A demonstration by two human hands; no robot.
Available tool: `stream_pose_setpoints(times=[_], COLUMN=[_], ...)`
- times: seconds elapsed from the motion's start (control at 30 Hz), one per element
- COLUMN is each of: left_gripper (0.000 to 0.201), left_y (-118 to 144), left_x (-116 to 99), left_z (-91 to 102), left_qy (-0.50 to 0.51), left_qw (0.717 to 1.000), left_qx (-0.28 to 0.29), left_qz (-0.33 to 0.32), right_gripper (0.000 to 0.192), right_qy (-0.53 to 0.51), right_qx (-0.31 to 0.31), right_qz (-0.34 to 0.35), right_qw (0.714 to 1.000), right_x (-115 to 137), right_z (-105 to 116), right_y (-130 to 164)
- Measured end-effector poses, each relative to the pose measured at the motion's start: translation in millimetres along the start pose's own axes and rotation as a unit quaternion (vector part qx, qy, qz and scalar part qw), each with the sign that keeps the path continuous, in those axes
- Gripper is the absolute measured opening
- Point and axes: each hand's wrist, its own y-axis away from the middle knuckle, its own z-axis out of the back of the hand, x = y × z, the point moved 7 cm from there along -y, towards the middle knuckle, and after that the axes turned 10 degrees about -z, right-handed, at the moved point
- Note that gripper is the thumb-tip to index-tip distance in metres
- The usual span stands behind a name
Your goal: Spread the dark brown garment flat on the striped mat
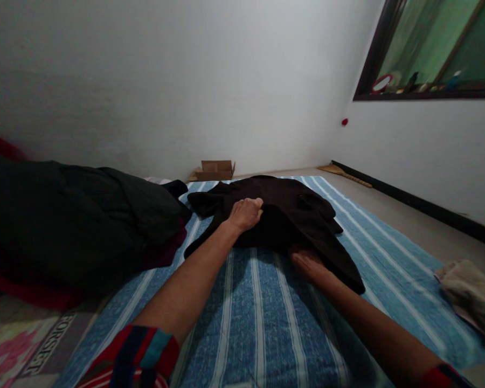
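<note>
A dark brown garment, which looks like a top or jacket, lies spread on a blue striped sheet. My left hand is closed in a fist on the garment's near edge and holds that edge up off the sheet. Beneath the raised edge reaches my right hand. Its fingers are hidden inside or under the cloth, so I cannot tell what they grip. One part of the garment hangs toward me beside my right wrist.
On the left is a heap of dark green clothes with red and maroon cloth. A small cardboard box sits by the back wall. At the right edge lies a beige cloth. A brush or broom rests near the right wall.
</note>
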Motion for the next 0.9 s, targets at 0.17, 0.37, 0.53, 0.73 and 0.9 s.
stream_pose_setpoints(times=[0.17, 0.37, 0.53, 0.73, 0.9], left_gripper=[0.023, 0.024, 0.024, 0.021, 0.021], left_y=[-2.1, 0.1, 0.3, 0.6, 1.7], left_x=[-0.4, 0.2, -0.5, -3.4, -2.6], left_z=[5.2, 11.2, 15.0, 15.2, 14.0], left_qy=[-0.009, -0.012, -0.011, -0.010, -0.005], left_qw=[1.000, 1.000, 1.000, 1.000, 1.000], left_qx=[-0.013, -0.019, -0.023, -0.020, -0.023], left_qz=[-0.006, -0.010, -0.012, -0.013, -0.013], right_gripper=[0.033, 0.023, 0.031, 0.040, 0.029], right_qy=[-0.007, -0.056, -0.109, -0.193, -0.268], right_qx=[0.054, 0.123, 0.110, 0.182, 0.207], right_qz=[-0.006, -0.010, -0.084, -0.157, -0.171], right_qw=[0.999, 0.991, 0.984, 0.951, 0.925], right_x=[3.5, 15.6, 8.1, 7.1, -13.1], right_z=[-1.4, 23.7, 33.3, 17.5, 15.5], right_y=[-12.7, -18.2, -9.7, -10.7, -27.4])
